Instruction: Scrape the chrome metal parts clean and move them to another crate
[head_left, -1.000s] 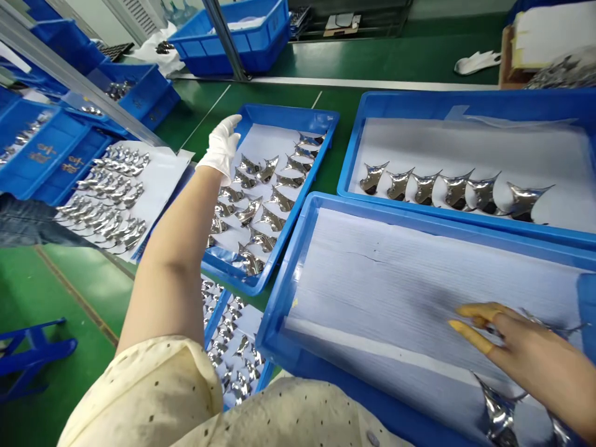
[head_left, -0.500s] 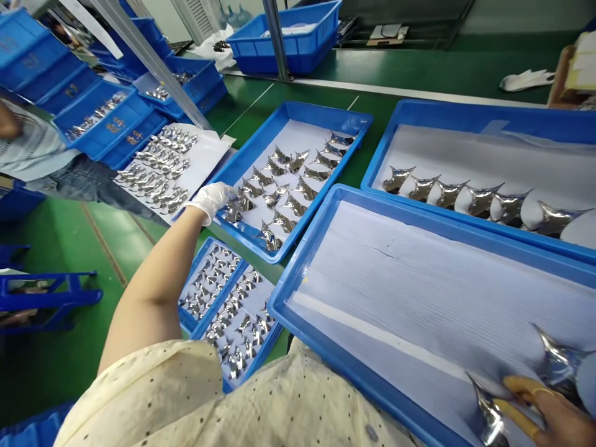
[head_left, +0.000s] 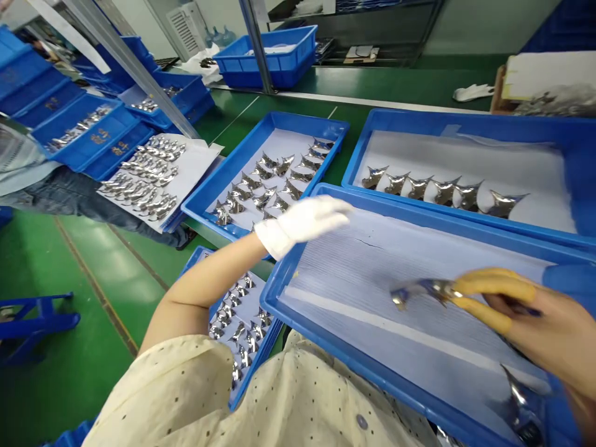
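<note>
My right hand point(head_left: 535, 316), with yellow finger covers, pinches a shiny curved metal part point(head_left: 426, 288) above the paper-lined near blue tray point(head_left: 344, 366). A dark pointed bit shows by its palm; I cannot make out what it is. My left hand point(head_left: 310, 225), in a white glove, reaches over that tray's left end with fingers stretched out and nothing in them. Another pointed metal part point(head_left: 524, 403) lies at the tray's lower right. Behind my left hand, a second blue tray point(head_left: 265, 127) holds several such parts, some hidden by the hand.
A farther blue tray point(head_left: 465, 115) holds a row of metal parts. Lower left are trays of smaller-looking parts point(head_left: 237, 335). A metal post point(head_left: 256, 46) rises at the back. Stacked blue bins point(head_left: 93, 149) and a person's jeans point(head_left: 84, 198) are at left.
My left hand has left the second tray's edge and moved right, over the near tray. My right hand has moved up and left with a metal part. The view has shifted right.
</note>
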The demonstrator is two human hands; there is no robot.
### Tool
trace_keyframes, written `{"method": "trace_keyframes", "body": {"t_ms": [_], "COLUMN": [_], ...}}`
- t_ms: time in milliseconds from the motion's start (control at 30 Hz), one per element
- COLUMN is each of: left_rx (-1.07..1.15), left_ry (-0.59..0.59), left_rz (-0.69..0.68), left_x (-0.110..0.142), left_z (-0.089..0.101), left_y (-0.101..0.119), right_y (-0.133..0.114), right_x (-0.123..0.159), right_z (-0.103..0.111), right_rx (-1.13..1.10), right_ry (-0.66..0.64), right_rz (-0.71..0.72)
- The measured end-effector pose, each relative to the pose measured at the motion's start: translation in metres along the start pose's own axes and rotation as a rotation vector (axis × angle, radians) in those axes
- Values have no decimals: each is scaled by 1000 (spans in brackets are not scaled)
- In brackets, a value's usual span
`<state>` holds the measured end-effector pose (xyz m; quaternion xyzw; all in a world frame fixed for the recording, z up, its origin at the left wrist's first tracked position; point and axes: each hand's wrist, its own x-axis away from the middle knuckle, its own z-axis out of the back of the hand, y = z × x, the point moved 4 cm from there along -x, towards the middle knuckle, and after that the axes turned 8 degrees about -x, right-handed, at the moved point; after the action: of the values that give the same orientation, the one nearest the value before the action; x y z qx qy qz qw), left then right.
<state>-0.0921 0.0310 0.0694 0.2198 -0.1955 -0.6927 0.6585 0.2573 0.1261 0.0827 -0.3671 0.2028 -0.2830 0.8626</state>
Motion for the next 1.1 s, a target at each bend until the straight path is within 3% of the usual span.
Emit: {"method": "trace_keyframes", "body": {"t_ms": [67,133,167,233,300,433,500,633,700,800,867,1100], "left_rx": [290,588,695,810,899,993,969,783,566,206,92,38], "left_ry": [-199,-354,-358,-226,-1,344,406,458,550,763,842,835], "left_rz": [-208,-231,-195,-76,21,122,133,145,62,-158,-268,-285], "left_x": [-8,-9,-9,-11,-13,-11,-7,3,8,15,18,18], "left_z": [-33,-54,-59,-62,-61,-66,-71,-80,-78,-72,-71,-72], "left_y": [58,90,95,91,79,66,67,67,67,75,81,89], "right_y": [-26,-39,-40,-34,-26,-19,-19,-18,-19,-23,-24,-21], "right_x": [-28,-45,-50,-56,-58,-58,-59,-63,-65,-67,-66,-61], "right_z": [-13,-24,-28,-32,-35,-59,-71,-81,-81,-82,-83,-92], "right_rx": [-121,-203,-235,-329,-475,-725,-785,-819,-812,-821,-846,-829], "right_ry": [-74,-113,-109,-13,107,70,87,288,314,253,225,211], "right_rz": [133,236,232,136,8,-117,-141,-155,-156,-145,-133,-152]}}
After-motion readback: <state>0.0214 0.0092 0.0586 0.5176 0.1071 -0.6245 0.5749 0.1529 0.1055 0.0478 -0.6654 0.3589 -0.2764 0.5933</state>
